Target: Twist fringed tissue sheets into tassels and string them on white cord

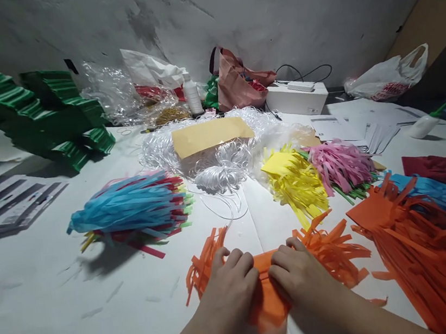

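Note:
My left hand (pixel 230 281) and my right hand (pixel 301 274) rest side by side on a strip of fringed orange paper (pixel 267 298) near the table's front edge. Both hands have fingers curled and pressed on the paper's folded middle. Orange fringe fans out to the left (pixel 203 265) and to the right (pixel 335 253) of my hands. A stack of fringed orange sheets (pixel 418 251) lies just to the right.
On the white table (pixel 61 314) lie a blue and red fringed bundle (pixel 130 209), yellow fringe (pixel 294 179), pink fringe (pixel 340 165), white cord loops (pixel 223 167), a tan envelope (pixel 210 134), green paper shapes (pixel 44 116), bags, a white bottle (pixel 192 94) and a white box (pixel 298 99).

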`<state>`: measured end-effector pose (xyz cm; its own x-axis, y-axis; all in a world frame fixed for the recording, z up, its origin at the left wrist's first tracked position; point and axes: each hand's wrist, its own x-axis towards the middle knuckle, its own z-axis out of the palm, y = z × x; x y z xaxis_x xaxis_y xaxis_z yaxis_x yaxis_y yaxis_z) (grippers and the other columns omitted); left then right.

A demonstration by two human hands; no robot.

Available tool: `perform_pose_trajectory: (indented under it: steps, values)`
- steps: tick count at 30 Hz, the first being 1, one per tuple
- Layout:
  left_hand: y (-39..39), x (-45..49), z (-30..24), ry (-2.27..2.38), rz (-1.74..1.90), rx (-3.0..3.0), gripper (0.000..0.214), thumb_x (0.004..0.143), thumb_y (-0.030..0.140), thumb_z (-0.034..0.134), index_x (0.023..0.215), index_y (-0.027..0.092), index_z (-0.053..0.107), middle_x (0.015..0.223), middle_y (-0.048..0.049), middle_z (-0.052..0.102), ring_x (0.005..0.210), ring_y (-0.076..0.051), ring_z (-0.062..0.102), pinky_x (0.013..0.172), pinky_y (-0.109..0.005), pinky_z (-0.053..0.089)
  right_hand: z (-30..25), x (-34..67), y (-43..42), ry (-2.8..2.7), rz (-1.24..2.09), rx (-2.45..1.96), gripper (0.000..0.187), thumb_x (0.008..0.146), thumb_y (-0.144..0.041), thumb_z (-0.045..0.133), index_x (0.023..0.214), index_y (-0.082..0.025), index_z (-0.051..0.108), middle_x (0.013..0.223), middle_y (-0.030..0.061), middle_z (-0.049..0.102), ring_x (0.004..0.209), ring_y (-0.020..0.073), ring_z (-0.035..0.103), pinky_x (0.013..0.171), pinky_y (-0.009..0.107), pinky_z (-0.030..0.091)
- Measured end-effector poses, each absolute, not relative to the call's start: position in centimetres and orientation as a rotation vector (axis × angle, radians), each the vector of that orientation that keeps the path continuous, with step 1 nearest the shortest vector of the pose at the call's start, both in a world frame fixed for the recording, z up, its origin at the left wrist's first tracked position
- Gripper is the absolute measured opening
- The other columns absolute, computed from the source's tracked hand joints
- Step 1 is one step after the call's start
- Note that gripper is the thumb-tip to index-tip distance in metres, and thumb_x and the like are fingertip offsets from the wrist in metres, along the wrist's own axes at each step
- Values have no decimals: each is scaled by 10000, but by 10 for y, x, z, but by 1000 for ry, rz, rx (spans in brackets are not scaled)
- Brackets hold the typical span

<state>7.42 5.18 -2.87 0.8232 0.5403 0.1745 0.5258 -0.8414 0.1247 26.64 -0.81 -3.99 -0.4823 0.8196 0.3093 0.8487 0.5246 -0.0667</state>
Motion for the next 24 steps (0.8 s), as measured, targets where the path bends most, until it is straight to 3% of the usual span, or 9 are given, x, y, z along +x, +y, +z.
perform_pose_trajectory:
  steps: [4, 9, 14, 19, 24]
  values:
    - [55, 75, -33, 856, 344, 2915, 237, 851, 40, 607, 680, 202, 580, 749, -3, 617, 759, -204, 534, 806, -418, 381, -41, 264, -7, -2465, -103, -1405, 181, 911, -106, 594, 756, -192, 554, 763, -5, 581, 711, 170, 462, 773, 350, 298]
    - [56, 75, -27, 840, 343, 2840, 128, 807, 88, 625, 757, 199, 583, 824, -2, 626, 765, -193, 548, 770, -386, 394, -46, 257, -5, -2493, -263, -1370, 210, 891, -78, 575, 722, -193, 525, 729, 13, 562, 696, 188, 436, 751, 363, 295]
    - [54, 71, -32, 812, 383, 2864, 231, 871, 14, 562, 741, 205, 572, 799, 8, 634, 786, -197, 537, 822, -403, 361, -43, 263, -8, -2530, -281, -1381, 174, 905, -70, 557, 779, -191, 551, 767, 15, 576, 724, 196, 450, 807, 378, 320]
    - [52, 61, -37, 813, 455, 2835, 218, 921, 53, 530, 804, 214, 617, 830, 5, 647, 798, -200, 533, 827, -402, 340, -40, 290, -19, -2490, -105, -1500, 156, 882, -47, 582, 824, -190, 558, 845, 11, 601, 815, 199, 503, 981, 433, 313]
    - [46, 68, -25, 1049, 246, 2708, 231, 917, 64, 490, 800, 195, 641, 875, -34, 667, 846, -240, 577, 812, -443, 366, -36, 294, -24, -2226, 136, -1606, 198, 920, -19, 526, 875, -203, 584, 946, 6, 605, 902, 187, 532, 969, 414, 321]
